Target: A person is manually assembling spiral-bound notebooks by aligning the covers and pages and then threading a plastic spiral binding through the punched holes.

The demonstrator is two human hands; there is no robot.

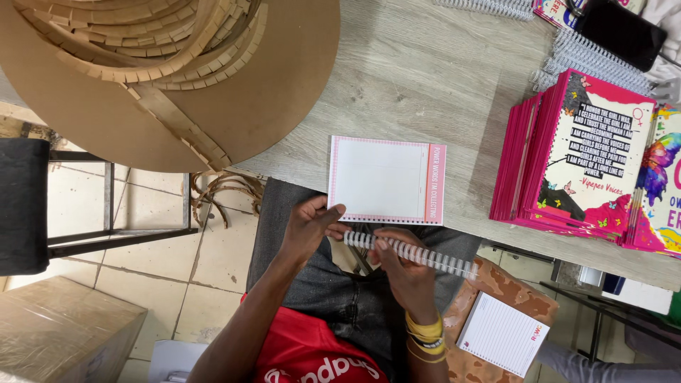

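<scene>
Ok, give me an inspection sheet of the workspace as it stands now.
Surface: grey wood-grain table, partly covered.
Job's things: white spiral coil held in both hands over the lap; pink-edged white pad at the table edge.
Clutter: stack of pink notebooks; spare coils; cardboard strips on a round brown board; lined notepad.
Hands: left hand pinches the coil's end; right hand grips its middle.
Cables: nothing seen.
Surroundings: tiled floor, cardboard box, metal frame.

A white spiral binding coil lies slanted across the lower centre of the frame, just below a pink-edged white notepad lying flat mid-frame.
</scene>
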